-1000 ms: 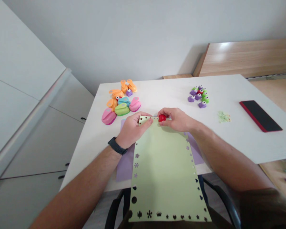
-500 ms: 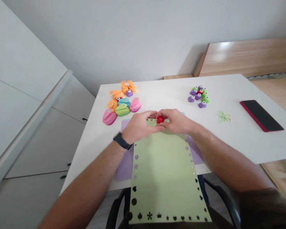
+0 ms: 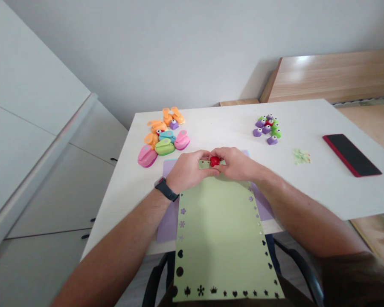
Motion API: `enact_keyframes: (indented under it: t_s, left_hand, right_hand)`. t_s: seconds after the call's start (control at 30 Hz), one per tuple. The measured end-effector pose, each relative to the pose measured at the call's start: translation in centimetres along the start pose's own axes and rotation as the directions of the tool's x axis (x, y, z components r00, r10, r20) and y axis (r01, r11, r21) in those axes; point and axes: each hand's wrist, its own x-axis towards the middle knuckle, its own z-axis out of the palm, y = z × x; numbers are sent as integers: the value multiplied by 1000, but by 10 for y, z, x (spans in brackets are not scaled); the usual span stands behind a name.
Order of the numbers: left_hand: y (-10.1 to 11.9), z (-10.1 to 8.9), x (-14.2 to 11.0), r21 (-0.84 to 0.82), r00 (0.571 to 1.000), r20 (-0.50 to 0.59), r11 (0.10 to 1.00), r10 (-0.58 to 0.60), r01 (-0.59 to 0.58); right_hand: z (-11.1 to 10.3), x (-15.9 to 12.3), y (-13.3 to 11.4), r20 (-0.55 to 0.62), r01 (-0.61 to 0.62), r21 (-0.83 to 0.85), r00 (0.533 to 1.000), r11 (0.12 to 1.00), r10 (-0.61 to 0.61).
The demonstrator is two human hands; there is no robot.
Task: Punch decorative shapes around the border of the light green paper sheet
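Observation:
A red paper punch (image 3: 214, 161) sits at the far edge of a light green sheet of paper (image 3: 220, 221). My right hand (image 3: 235, 164) is closed around the punch, fingers behind it and thumb in front. From the other side, my left hand (image 3: 190, 170) also closes on the punch, its thumb crossing the paper just before it. Both hands' fingertips meet there and partly hide the punch. Small punched shapes, such as hearts, stars and flowers, line the sheet's edges. The near end of the sheet hangs over the table's front edge.
Larger lever punches (image 3: 164, 147) in several colours stand at the left of the white table (image 3: 217, 128). Small purple, green and red punches (image 3: 267, 125) cluster to the right. Paper bits (image 3: 301, 156) lie near a dark red-edged tablet-like object (image 3: 352, 155). Purple paper (image 3: 167, 221) lies beneath the green sheet.
Both hands and the red punch have shifted very slightly to the left along the sheet's far edge. Otherwise the scene looks the same.

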Motion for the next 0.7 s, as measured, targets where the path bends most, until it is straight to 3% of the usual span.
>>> enact_keyframes:
  t_s: [0.7]
  left_hand:
    - [0, 1, 0, 63, 999, 15, 997, 35, -36]
  right_hand:
    - [3, 0, 1, -12, 12, -13, 1000, 1000, -12]
